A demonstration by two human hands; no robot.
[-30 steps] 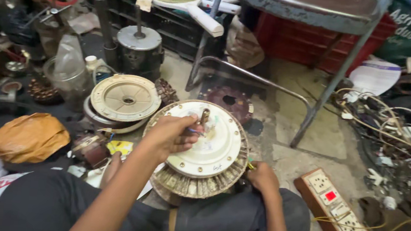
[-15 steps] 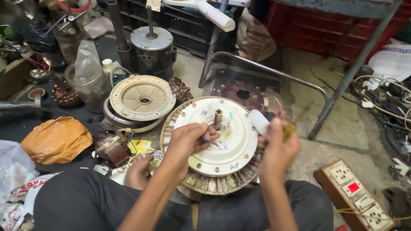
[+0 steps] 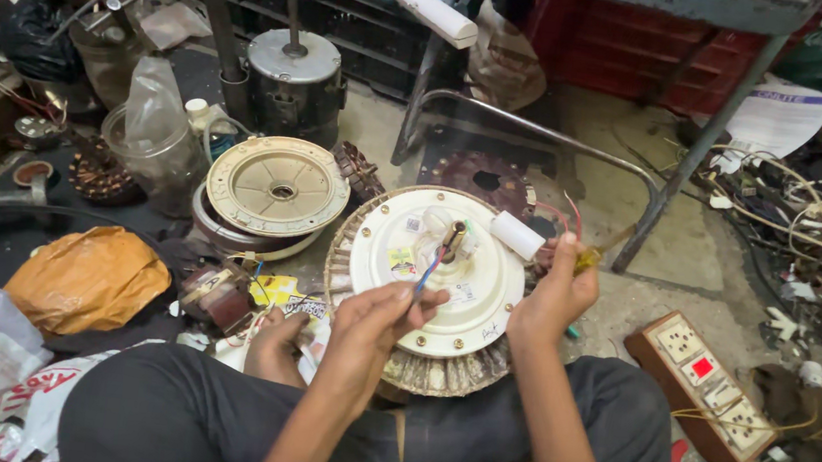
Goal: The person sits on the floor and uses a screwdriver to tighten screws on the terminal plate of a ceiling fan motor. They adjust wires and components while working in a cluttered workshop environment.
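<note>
Fan motor [image 3: 435, 294] lies under left hand [image 3: 377, 323] pinching its wires [image 3: 427, 273].

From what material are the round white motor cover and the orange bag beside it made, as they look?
Round white motor cover: probably painted metal, with a smooth, slightly glossy cream coat held down by screws. Orange bag: thin plastic film, judging by its crumpled, shiny folds.

Pretty soft, even daylight here, no harsh glare, just a mild sheen on the white motor cover [image 3: 433, 263] and the metal disc [image 3: 278, 186]. Shadows pool under the stool [image 3: 714, 9] and in the top-left clutter. The centre is sharp; the hands [image 3: 377, 323] blur slightly. The wide lens bends and stretches the edges, and the corners go dim.
</note>
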